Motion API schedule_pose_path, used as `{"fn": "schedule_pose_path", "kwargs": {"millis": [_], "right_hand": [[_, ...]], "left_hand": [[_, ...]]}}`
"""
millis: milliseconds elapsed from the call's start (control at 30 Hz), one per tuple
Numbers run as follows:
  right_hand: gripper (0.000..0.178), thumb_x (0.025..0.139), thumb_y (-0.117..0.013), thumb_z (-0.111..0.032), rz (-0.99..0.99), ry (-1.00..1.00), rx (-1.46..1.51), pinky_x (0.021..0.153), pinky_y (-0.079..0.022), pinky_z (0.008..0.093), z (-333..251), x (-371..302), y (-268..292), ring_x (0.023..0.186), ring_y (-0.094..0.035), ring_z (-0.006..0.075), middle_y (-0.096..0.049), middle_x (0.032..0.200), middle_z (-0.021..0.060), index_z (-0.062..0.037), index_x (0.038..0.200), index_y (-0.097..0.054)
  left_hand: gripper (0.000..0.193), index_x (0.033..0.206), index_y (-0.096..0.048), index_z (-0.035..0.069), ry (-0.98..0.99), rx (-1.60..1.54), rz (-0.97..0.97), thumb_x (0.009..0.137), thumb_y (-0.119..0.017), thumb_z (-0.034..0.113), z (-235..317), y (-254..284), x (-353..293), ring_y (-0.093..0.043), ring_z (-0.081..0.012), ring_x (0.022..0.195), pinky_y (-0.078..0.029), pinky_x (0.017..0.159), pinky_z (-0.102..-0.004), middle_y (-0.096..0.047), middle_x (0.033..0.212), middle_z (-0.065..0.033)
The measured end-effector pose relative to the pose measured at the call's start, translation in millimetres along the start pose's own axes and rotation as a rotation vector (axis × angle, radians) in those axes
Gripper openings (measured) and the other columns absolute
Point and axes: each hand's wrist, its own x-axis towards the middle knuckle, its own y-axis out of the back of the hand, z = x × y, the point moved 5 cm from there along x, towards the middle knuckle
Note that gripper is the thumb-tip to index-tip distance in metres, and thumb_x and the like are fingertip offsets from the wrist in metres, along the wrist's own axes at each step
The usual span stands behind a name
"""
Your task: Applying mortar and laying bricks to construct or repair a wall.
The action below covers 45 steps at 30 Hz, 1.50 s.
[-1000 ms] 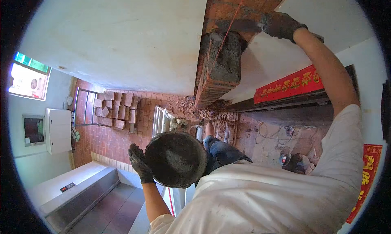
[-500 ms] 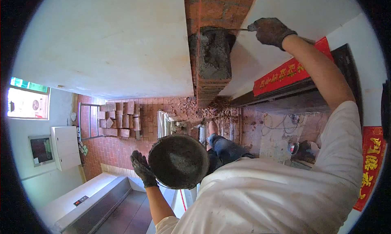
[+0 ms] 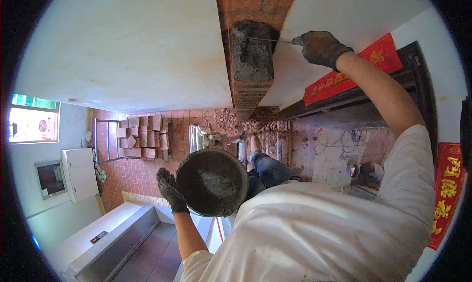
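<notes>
My right hand point(image 3: 323, 48), in a dark grimy glove, is closed around the handle of a trowel point(image 3: 269, 40). Its thin blade lies edge-on across wet grey mortar point(image 3: 251, 61) on top of a narrow brick wall point(image 3: 253, 90). The mortar is uneven, with a hollow in its middle. Close to my body is a round black bucket point(image 3: 211, 183), its inside coated with grey mortar. My gloved left hand point(image 3: 171, 189) holds the bucket's left side, fingers pointing up along it; the palm side is hidden.
A taut red line point(image 3: 226, 16) runs along the wall's left edge. Stacked bricks point(image 3: 145, 137) lie on the tiled floor at left. Brick rubble point(image 3: 231, 120) covers the wall's foot. A pale wall panel point(image 3: 128, 46) stands left, a dark door frame point(image 3: 354, 110) right.
The trowel has moved toward me over the mortar, and more of its blade shows. Mortar now reaches farther along the wall top. My left hand keeps its place at the bucket; the view has shifted slightly.
</notes>
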Motion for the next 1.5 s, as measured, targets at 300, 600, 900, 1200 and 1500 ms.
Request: {"fn": "schedule_pose_path", "kwargs": {"millis": [300, 600, 900, 1200, 1500], "right_hand": [[0.026, 0.074, -0.05, -0.015, -0.068, -0.106, 0.072, 0.078, -0.048, 0.0418, -12, -6, 15, 0.086, -0.06, 0.033, -0.062, 0.093, 0.0177, -0.0056, 0.096, -0.061], [0.025, 0.073, -0.05, -0.015, -0.092, 0.013, 0.073, 0.072, -0.049, 0.0425, -35, -42, 7, 0.082, -0.061, 0.0344, -0.062, 0.087, 0.019, -0.0031, 0.093, -0.06], [0.025, 0.073, -0.05, -0.014, -0.095, 0.03, 0.019, 0.073, -0.049, 0.0422, -35, -54, -2, 0.082, -0.061, 0.033, -0.062, 0.087, 0.0181, -0.0056, 0.094, -0.061], [0.033, 0.077, -0.046, -0.014, -0.016, -0.062, 0.009, 0.081, -0.046, 0.0421, -1, 14, -18, 0.09, -0.059, 0.0332, -0.061, 0.099, 0.0174, -0.0139, 0.108, -0.059], [0.01, 0.084, -0.053, -0.007, 0.501, 0.543, 0.127, 0.061, -0.047, 0.0339, -8, -109, -67, 0.07, -0.056, 0.0212, -0.058, 0.087, 0.0107, -0.002, 0.092, -0.054]], "left_hand": [[0.048, 0.138, -0.022, 0.008, -0.168, 0.283, -0.163, 0.095, -0.034, 0.026, -6, 25, 6, -0.033, -0.0241, 0.127, -0.025, 0.105, -0.0397, -0.031, 0.141, -0.008], [0.048, 0.136, -0.03, 0.005, -0.067, 0.034, 0.043, 0.094, -0.036, 0.029, 2, 62, -25, -0.033, -0.023, 0.128, -0.023, 0.106, -0.0384, -0.036, 0.138, -0.0095], [0.047, 0.135, -0.031, 0.008, -0.017, 0.132, 0.072, 0.093, -0.04, 0.029, -8, 73, -37, -0.042, -0.0247, 0.119, -0.031, 0.101, -0.041, -0.041, 0.134, -0.0095], [0.041, 0.128, -0.042, 0.005, -0.077, 0.291, 0.095, 0.092, -0.043, 0.025, -9, 78, -39, -0.042, -0.0205, 0.118, -0.032, 0.099, -0.0347, -0.045, 0.129, -0.007], [0.045, 0.133, -0.036, 0.006, 0.032, 0.479, 0.232, 0.092, -0.042, 0.022, -77, 162, -132, -0.038, -0.0191, 0.122, -0.03, 0.1, -0.0345, -0.04, 0.133, -0.0064]]}}
